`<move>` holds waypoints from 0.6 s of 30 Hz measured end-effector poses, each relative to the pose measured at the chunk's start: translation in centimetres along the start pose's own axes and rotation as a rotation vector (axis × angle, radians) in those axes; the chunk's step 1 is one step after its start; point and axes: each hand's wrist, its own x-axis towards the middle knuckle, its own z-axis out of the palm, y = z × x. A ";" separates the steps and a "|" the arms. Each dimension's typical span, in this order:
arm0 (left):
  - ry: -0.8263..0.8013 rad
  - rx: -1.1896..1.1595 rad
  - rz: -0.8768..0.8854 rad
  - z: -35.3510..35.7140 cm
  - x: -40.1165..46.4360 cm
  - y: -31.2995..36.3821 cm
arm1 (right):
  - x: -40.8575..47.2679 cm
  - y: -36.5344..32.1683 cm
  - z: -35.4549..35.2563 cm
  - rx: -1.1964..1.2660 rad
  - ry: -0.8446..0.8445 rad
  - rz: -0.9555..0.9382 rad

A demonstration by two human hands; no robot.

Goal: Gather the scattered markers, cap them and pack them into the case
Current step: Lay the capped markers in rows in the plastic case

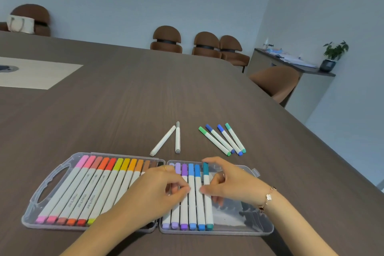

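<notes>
Head view: both hands' grip (fingertips pinched) on teal marker [207,197]; barrels read "marker"

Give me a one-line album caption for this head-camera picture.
Both hands settle a teal marker into the open case; six loose markers wait on the table.

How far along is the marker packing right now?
Mostly done. The clear plastic case has its left half filled with warm colours and six purple-to-teal markers in the right half. Both hands, left hand and right hand, are seating the teal marker. Left: two grey markers and four blue and green markers on the table.
</notes>
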 end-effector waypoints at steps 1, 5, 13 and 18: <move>-0.010 -0.009 -0.006 0.0 0.0 0.1 | -0.1 0.1 0.1 0.003 0.011 -0.008; -0.046 0.030 -0.086 0.5 -0.1 1.0 | -0.3 0.7 0.5 -0.005 0.057 -0.049; -0.062 0.285 -0.173 1.8 0.5 2.9 | 0.3 1.4 0.5 0.014 0.049 -0.090; -0.111 0.284 -0.206 1.8 0.8 3.1 | -0.1 1.1 -1.5 -0.107 0.141 -0.130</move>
